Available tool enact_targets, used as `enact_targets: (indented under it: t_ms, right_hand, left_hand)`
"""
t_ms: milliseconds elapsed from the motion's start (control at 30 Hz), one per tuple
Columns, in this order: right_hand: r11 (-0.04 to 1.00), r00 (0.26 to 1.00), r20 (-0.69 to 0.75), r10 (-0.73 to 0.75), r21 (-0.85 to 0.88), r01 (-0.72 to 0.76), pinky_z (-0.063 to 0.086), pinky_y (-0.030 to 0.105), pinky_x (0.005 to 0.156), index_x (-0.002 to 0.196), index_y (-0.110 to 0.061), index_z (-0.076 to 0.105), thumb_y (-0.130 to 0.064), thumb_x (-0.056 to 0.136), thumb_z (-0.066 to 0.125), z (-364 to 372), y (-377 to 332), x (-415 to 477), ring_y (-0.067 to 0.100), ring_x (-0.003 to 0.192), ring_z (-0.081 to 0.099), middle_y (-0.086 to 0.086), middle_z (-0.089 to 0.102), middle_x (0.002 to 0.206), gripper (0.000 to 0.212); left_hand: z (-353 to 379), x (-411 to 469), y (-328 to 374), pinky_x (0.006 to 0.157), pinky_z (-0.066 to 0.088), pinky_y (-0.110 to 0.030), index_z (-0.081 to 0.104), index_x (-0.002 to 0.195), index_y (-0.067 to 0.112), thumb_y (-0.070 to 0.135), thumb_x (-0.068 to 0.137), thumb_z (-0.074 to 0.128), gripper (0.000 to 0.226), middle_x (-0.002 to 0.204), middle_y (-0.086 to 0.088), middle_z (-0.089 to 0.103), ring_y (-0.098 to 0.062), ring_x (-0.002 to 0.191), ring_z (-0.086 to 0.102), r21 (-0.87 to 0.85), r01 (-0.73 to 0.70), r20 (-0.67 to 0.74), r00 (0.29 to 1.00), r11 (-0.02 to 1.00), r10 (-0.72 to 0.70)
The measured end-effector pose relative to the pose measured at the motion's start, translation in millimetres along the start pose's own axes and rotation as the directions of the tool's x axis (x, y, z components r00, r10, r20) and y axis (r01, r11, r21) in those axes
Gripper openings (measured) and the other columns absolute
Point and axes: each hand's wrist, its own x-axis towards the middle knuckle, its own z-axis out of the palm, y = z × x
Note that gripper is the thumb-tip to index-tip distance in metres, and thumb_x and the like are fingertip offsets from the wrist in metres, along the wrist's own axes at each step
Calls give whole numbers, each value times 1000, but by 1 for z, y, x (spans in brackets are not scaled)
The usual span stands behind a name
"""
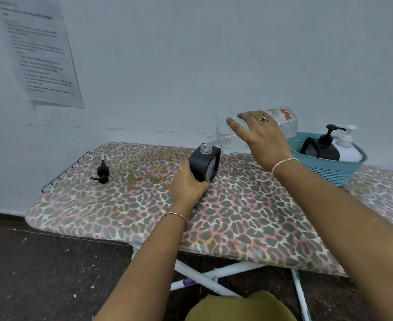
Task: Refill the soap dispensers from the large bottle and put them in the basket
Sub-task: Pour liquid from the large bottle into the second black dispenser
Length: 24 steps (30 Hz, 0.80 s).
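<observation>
My left hand (pixel 188 184) gripping the black dispenser (pixel 205 164), open cover (pixel 237 216) leftward to the loose pump (pixel 102 173), my right hand (pixel 263 137) clasping the tilted large bottle (pixel 285 118), mouth at the dispenser's neck, basket (pixel 329 172) just right.

Looks like a plain room at home, made into a makeshift work spot. Under the fingers (pixel 204 182) of the left hand (pixel 188 184) and the right hand (pixel 263 139), a folding ironing board with a leopard-print fabric cover (pixel 237 216) on crossed white metal legs (pixel 197 275), serving as table. Beyond the fingertips, a bare pale blue-grey painted wall (pixel 190 54), scuffed low down. Far up-left of the left fingers, a white printed sheet of numbered instructions (pixel 40 49) stuck there. Far below, dark speckled hard floor (pixel 40 262) with pale litter crumbs.
</observation>
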Motion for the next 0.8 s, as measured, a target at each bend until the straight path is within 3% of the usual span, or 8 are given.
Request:
enact_targets:
  t_ms: [367, 567, 800]
  right_hand:
    - [1000, 999, -44, -5, 21, 5, 42, 50, 101, 138, -9, 48, 18, 63, 66, 3, 1, 0, 40, 111, 56, 24, 57, 123, 82]
    - [995, 997, -39, 60, 86, -56, 47, 48, 92, 137, -9, 49, 21, 59, 64, 12, -2, -8, 40, 110, 57, 22, 58, 123, 86]
    - [976, 990, 47, 130, 168, -136, 48, 44, 90, 142, -11, 41, 14, 59, 70, 16, -8, -15, 37, 112, 56, 19, 56, 128, 92]
  left_hand:
    - [0, 0, 0, 64, 43, -25, 44, 118, 21, 21, 64, 81, 65, 109, 1, 64, -16, 87, 58, -9, -5, 4, 1000, 1000, 5]
    - [-1, 0, -1, 64, 43, -27, 44, 117, 20, 21, 64, 80, 64, 106, 1, 64, -19, 87, 59, -6, 7, 3, 1000, 1000, -7]
    - [-1, 1, 0, 64, 42, -26, 44, 118, 20, 21, 64, 81, 65, 108, 1, 63, -12, 81, 51, -4, 9, 4, 1000, 1000, -9]
